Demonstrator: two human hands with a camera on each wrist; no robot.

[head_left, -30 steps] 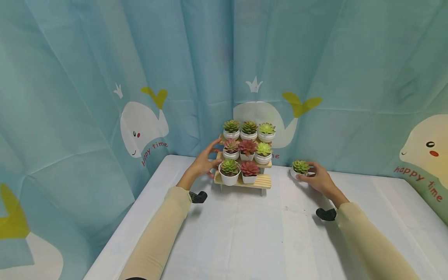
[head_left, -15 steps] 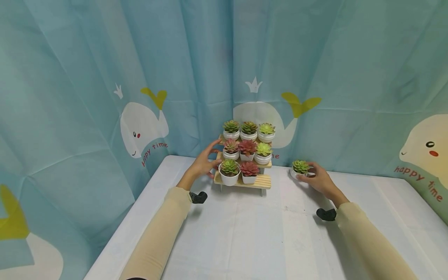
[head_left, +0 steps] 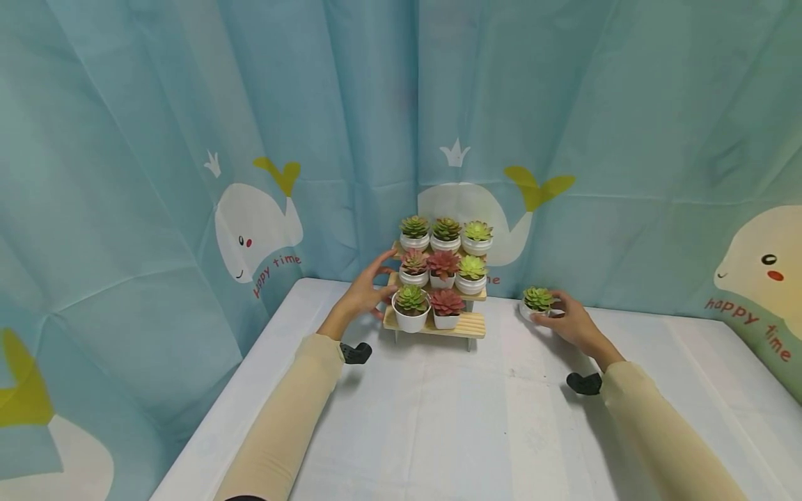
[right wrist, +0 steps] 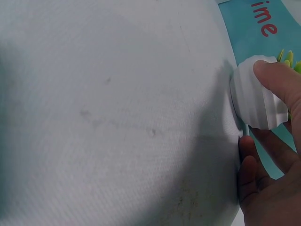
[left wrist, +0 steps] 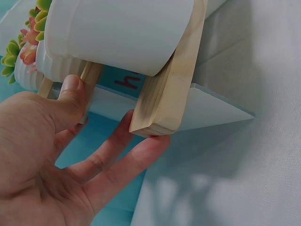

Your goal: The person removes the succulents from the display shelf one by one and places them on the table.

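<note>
Both forearms reach up from the bottom corners of the head view, in beige sleeves [head_left: 278, 417] with a dark piece [head_left: 356, 353] at each wrist. Just left of centre, the left hand [head_left: 361, 293] is spread at the left side of a three-tier wooden stand [head_left: 471, 325], its fingers extended rather than clenched. Near the middle of the left wrist view, two fingertips touch the end of the lowest tier, while the thumb points upward beside the next one. Right of centre, the right hand [head_left: 571, 321] grasps a green potted succulent [head_left: 537, 299], coming at it from the lower right with the wrist bent inward. In the right wrist view the thumb presses the ribbed white pot [right wrist: 254, 94] at the right edge, with fingers on its underside there. That pot is well apart from the stand, at the back of the white table [head_left: 464, 431]; whether its base bears fully on the cloth I cannot tell. The stand carries three succulents on the top tier, three on the middle and two on the lowest, toward the left. A blue whale-print curtain [head_left: 376, 83] fills the upper frame.
</note>
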